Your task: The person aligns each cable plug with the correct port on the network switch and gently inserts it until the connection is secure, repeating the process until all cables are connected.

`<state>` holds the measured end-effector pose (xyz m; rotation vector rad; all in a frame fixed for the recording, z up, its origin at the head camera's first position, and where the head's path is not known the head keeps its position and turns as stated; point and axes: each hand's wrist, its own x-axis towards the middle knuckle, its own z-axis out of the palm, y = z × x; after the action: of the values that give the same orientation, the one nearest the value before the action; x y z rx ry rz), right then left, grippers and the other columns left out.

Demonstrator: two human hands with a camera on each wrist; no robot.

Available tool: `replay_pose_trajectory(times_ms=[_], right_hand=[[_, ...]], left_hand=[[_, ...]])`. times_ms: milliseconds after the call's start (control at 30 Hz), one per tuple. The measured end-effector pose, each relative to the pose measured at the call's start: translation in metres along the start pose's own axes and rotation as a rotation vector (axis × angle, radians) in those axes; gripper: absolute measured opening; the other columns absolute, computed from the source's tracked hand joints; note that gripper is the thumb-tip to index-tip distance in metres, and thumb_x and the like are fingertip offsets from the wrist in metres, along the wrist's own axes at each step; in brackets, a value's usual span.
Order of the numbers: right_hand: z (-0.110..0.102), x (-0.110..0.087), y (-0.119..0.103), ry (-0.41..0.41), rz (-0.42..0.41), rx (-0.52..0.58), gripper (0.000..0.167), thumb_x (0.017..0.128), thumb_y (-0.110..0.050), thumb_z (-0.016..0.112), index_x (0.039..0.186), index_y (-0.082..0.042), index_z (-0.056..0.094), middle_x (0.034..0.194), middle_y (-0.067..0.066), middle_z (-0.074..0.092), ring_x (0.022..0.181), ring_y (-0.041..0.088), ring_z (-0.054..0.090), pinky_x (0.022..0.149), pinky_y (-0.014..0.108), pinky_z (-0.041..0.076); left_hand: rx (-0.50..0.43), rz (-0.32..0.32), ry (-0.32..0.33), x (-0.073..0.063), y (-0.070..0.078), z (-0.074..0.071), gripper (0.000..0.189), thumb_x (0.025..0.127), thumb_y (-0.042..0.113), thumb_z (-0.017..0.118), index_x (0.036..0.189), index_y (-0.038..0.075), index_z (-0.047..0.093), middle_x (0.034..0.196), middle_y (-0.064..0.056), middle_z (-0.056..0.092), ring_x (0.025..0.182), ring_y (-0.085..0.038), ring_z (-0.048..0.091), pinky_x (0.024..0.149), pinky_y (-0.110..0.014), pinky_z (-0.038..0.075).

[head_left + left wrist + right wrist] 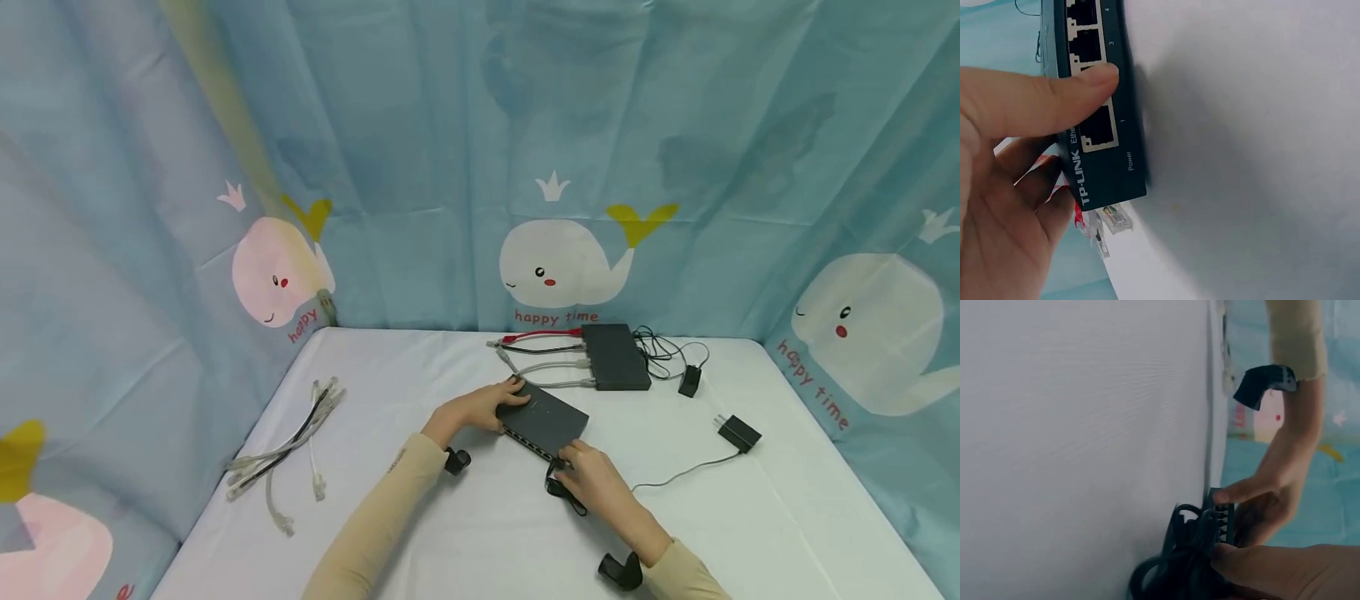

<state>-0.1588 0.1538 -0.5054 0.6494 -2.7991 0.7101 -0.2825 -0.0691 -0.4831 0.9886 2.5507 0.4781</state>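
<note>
My left hand (480, 407) grips the near-left end of a black TP-LINK Ethernet switch (547, 419), whose row of ports faces me. In the left wrist view, the thumb (1079, 94) lies across the ports near number 1, with fingers behind the case. At the switch's other end, my right hand (596, 479) pinches a coiled black power cord (558, 487); the right wrist view has the coiled cord (1188, 550) close against the port side. The plug tip is hidden by the fingers. A thin cord runs from beside this hand to a black power adapter (739, 434).
Behind stands a second black network box (617, 357) with red, black and grey network cables on its left. Its black cord (660, 354) leads to a small adapter (690, 381). Several loose network cables (288, 446) lie on the left of the white-covered table (465, 533). A whale-print curtain (420, 167) surrounds it.
</note>
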Motion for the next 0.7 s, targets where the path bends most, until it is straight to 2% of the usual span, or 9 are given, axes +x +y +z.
replay_pose_trajectory(times_ms=[133, 233, 333, 367, 433, 500, 567, 633, 700], right_hand=[[-0.004, 0.002, 0.010, -0.015, -0.025, 0.069, 0.019, 0.075, -0.009, 0.076, 0.091, -0.003, 0.069, 0.084, 0.002, 0.063, 0.071, 0.009, 0.061, 0.060, 0.019, 0.050], [-0.012, 0.006, 0.024, 0.048, -0.018, 0.127, 0.014, 0.078, -0.011, 0.074, 0.091, -0.008, 0.070, 0.084, -0.002, 0.064, 0.072, 0.008, 0.060, 0.064, 0.024, 0.051], [-0.024, 0.016, 0.043, 0.123, 0.029, 0.135, 0.013, 0.083, -0.011, 0.069, 0.096, -0.008, 0.070, 0.089, 0.001, 0.063, 0.078, 0.015, 0.062, 0.070, 0.034, 0.052], [-0.028, 0.019, 0.051, 0.138, 0.052, 0.124, 0.015, 0.084, -0.012, 0.068, 0.098, -0.008, 0.069, 0.092, 0.004, 0.062, 0.081, 0.018, 0.062, 0.071, 0.038, 0.051], [-0.038, 0.025, 0.067, 0.147, 0.113, 0.089, 0.019, 0.087, -0.013, 0.065, 0.104, -0.006, 0.068, 0.098, 0.010, 0.061, 0.086, 0.026, 0.061, 0.073, 0.043, 0.050], [-0.046, 0.028, 0.086, 0.144, 0.183, 0.050, 0.023, 0.088, -0.014, 0.062, 0.108, -0.004, 0.066, 0.103, 0.016, 0.059, 0.090, 0.032, 0.059, 0.073, 0.047, 0.048], [-0.051, 0.027, 0.104, 0.140, 0.247, 0.036, 0.024, 0.089, -0.014, 0.060, 0.110, -0.002, 0.065, 0.105, 0.020, 0.058, 0.092, 0.035, 0.058, 0.072, 0.049, 0.047], [-0.053, 0.024, 0.121, 0.140, 0.287, 0.051, 0.024, 0.090, -0.012, 0.058, 0.110, 0.000, 0.064, 0.104, 0.022, 0.058, 0.092, 0.037, 0.058, 0.072, 0.050, 0.047], [-0.052, 0.022, 0.134, 0.132, 0.294, 0.091, 0.024, 0.090, -0.011, 0.058, 0.111, 0.002, 0.064, 0.102, 0.022, 0.059, 0.090, 0.037, 0.060, 0.072, 0.048, 0.048]], left_hand=[[0.043, -0.005, 0.059, -0.009, 0.004, 0.005, 0.064, 0.082, 0.012, 0.071, 0.139, 0.021, 0.044, 0.153, -0.004, 0.024, 0.140, -0.031, 0.018, 0.109, -0.042, 0.027], [0.110, 0.009, 0.188, -0.020, 0.016, 0.012, 0.054, 0.083, 0.023, 0.071, 0.133, 0.021, 0.051, 0.145, -0.005, 0.039, 0.135, -0.030, 0.032, 0.107, -0.040, 0.031], [0.134, 0.026, 0.374, -0.032, 0.035, 0.022, 0.035, 0.085, 0.031, 0.068, 0.117, 0.019, 0.063, 0.119, -0.001, 0.058, 0.111, -0.019, 0.054, 0.093, -0.032, 0.044], [0.106, 0.021, 0.423, -0.035, 0.043, 0.026, 0.027, 0.086, 0.032, 0.066, 0.110, 0.019, 0.066, 0.108, 0.002, 0.061, 0.100, -0.014, 0.057, 0.085, -0.027, 0.047], [0.037, 0.004, 0.481, -0.039, 0.057, 0.035, 0.015, 0.088, 0.033, 0.064, 0.093, 0.020, 0.068, 0.086, 0.008, 0.060, 0.075, -0.005, 0.056, 0.066, -0.019, 0.046], [-0.019, -0.025, 0.484, -0.042, 0.071, 0.044, 0.018, 0.089, 0.035, 0.061, 0.080, 0.020, 0.066, 0.069, 0.012, 0.056, 0.058, 0.000, 0.049, 0.053, -0.015, 0.041], [-0.038, -0.038, 0.463, -0.043, 0.084, 0.052, 0.023, 0.089, 0.036, 0.061, 0.073, 0.020, 0.064, 0.060, 0.014, 0.052, 0.049, 0.002, 0.042, 0.046, -0.014, 0.035], [0.008, -0.011, 0.441, -0.044, 0.096, 0.059, 0.024, 0.089, 0.038, 0.061, 0.072, 0.021, 0.064, 0.058, 0.014, 0.052, 0.047, 0.004, 0.039, 0.045, -0.013, 0.032], [0.088, 0.045, 0.425, -0.042, 0.108, 0.065, 0.022, 0.087, 0.040, 0.062, 0.077, 0.021, 0.067, 0.063, 0.014, 0.055, 0.052, 0.005, 0.041, 0.047, -0.011, 0.032]])
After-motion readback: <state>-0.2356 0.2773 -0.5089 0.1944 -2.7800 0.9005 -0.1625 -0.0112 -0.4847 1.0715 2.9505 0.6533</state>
